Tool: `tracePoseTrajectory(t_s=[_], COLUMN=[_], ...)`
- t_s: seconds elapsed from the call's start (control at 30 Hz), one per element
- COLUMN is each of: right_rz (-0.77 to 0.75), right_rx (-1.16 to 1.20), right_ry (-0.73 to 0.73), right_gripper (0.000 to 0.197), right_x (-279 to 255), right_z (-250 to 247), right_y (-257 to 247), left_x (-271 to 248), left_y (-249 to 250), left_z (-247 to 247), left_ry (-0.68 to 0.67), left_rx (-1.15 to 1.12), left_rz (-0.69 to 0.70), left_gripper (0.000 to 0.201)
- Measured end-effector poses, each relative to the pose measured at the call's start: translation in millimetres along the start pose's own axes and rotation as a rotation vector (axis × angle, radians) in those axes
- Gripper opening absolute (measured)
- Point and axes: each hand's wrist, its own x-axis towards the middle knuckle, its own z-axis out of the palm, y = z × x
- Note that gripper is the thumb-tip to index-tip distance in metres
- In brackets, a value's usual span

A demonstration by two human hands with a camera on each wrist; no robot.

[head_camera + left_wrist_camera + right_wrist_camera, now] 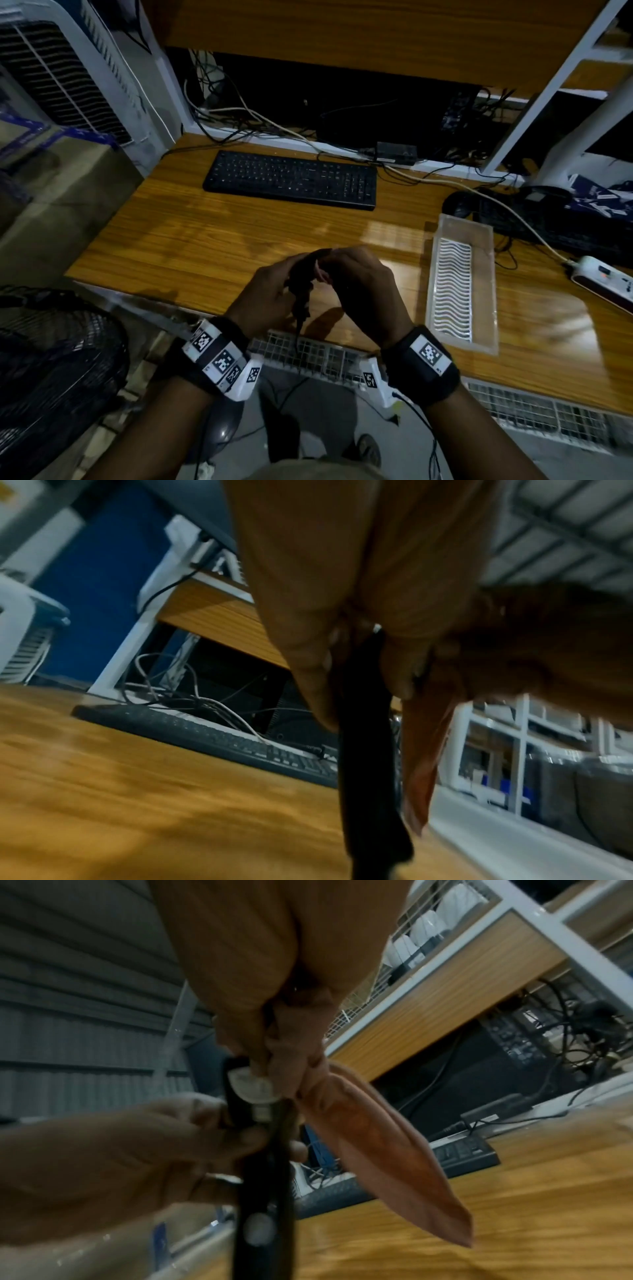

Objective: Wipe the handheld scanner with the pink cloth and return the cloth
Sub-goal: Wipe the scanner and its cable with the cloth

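Pink cloth [369, 1139] bunched in right hand [363, 291], fingers [240, 1031] curled round it against black handheld scanner [263, 1191] clamped in left hand [267, 294] above worktop [212, 233]: wiping apparently mid-way, return of cloth, perhaps to clear tray [484, 284], not yet done.

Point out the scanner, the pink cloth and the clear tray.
scanner [263, 1191]: right wrist view, on its black handle below the left hand's fingers.
pink cloth [377, 1164]: right wrist view, on the loose hanging fold.
clear tray [432, 301]: head view, on its left wall.
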Motion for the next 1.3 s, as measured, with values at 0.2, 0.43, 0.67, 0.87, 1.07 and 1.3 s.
tracePoseTrajectory(t_s=[0.2,0.43,0.67,0.87,1.07,1.3], right_rz=[0.178,0.350,0.047,0.157,0.057,-0.001], right_rx=[0.230,0.243,-0.172,-0.256,-0.101,0.020], right_ry=[0.107,0.249,0.093,-0.110,-0.266,-0.298], right_gripper=[0.026,0.021,0.026,0.042,0.054,0.048], right_x=[-30,-33,-31,-35,-31,-35], right_z=[-14,-33,-17,-18,-19,-16], right_y=[2,4,-15,-9,-9,-2], left_x=[-8,-16,-16,-18,-16,-17], left_y=[-10,-3,1,-3,-9,-5], left_z=[17,26,29,22,23,22], left_ry=[0.183,0.224,0.260,0.267,0.226,0.161], left_rx=[0.008,-0.044,-0.025,0.072,0.158,0.201], left_rz=[0.014,-0.015,0.052,0.048,0.105,0.131], left_gripper=[0.046,0.046,0.045,0.043,0.050,0.056])
